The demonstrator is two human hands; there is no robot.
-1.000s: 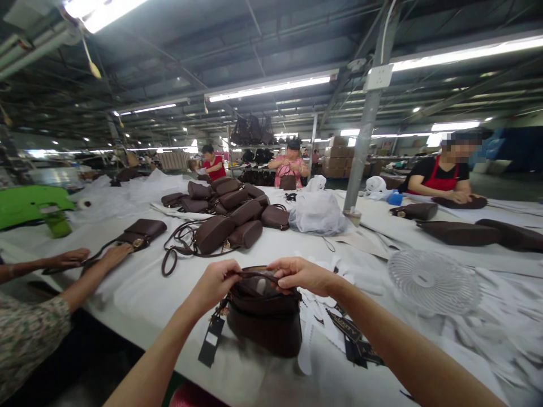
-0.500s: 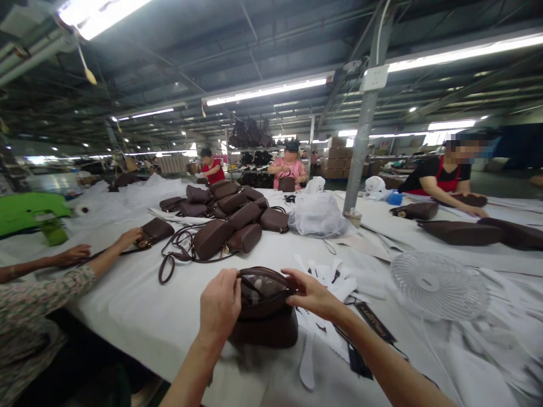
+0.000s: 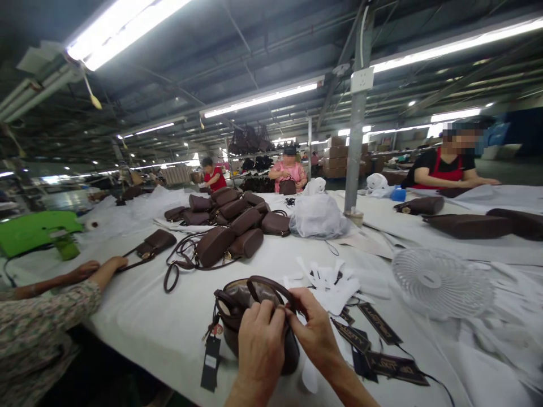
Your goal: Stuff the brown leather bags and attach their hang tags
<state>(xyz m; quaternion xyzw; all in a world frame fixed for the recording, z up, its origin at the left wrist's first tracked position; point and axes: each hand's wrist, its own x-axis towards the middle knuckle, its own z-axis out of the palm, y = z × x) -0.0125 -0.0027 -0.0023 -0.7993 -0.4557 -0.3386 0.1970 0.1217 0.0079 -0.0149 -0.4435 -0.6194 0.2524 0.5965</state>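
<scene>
the left hand (image 3: pixel 261 345) lies over the near rim of a dark brown handbag (image 3: pixel 231 336), fingers bent into its mouth; their tips are hidden, so i cannot tell whether they grip. the right hand (image 3: pixel 314 328) is clamped by thumb and fingers on the bag's right rim, near the end of the handle (image 3: pixel 270 282), its fingertips beside the left hand's. the bag stands open-mouthed on the white-covered table (image 3: pixel 169 333), right before the wearer, a black hang tag (image 3: pixel 211 364) at its left side. to the right lie white strips (image 3: pixel 333 285), black labels with gold lettering (image 3: pixel 392 366) and a white fan (image 3: pixel 435 282). farther off sit a heap of brown bags (image 3: pixel 216 246) and a filled translucent plastic bag (image 3: pixel 318 217). at left, a co-worker's hand (image 3: pixel 114 263) touches a strap.
</scene>
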